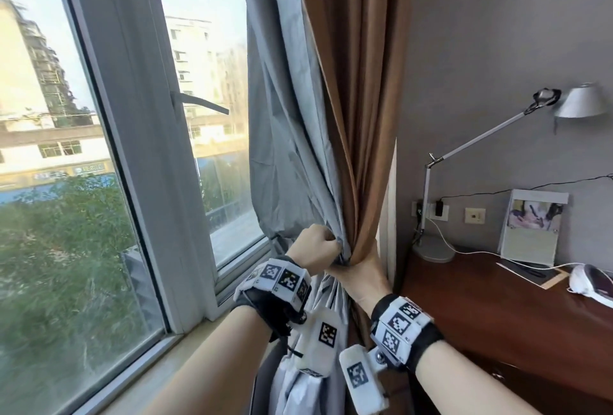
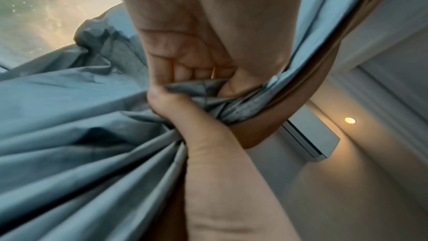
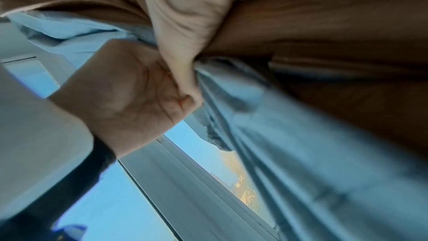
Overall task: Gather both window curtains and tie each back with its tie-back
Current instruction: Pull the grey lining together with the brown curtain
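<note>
The right-hand curtain (image 1: 351, 109), brown on the room side with a grey lining (image 1: 288, 136), hangs bunched at the window's right edge. My left hand (image 1: 316, 245) grips a fold of the grey lining (image 2: 199, 89) at the gathered waist. My right hand (image 1: 360, 273) is wrapped round the bunched brown fabric (image 3: 312, 30) just below, touching my left hand (image 3: 129, 87). In the left wrist view my right hand (image 2: 185, 114) clutches the pleats under my left hand (image 2: 192, 61). No tie-back shows in any view.
The window frame (image 1: 132, 116) and sill (image 1: 185, 345) lie to the left. A dark wooden desk (image 1: 497, 308) stands right of the curtain, with a desk lamp (image 1: 580, 101), a white cable, a standing card (image 1: 530, 225) and a white device (image 1: 590, 282).
</note>
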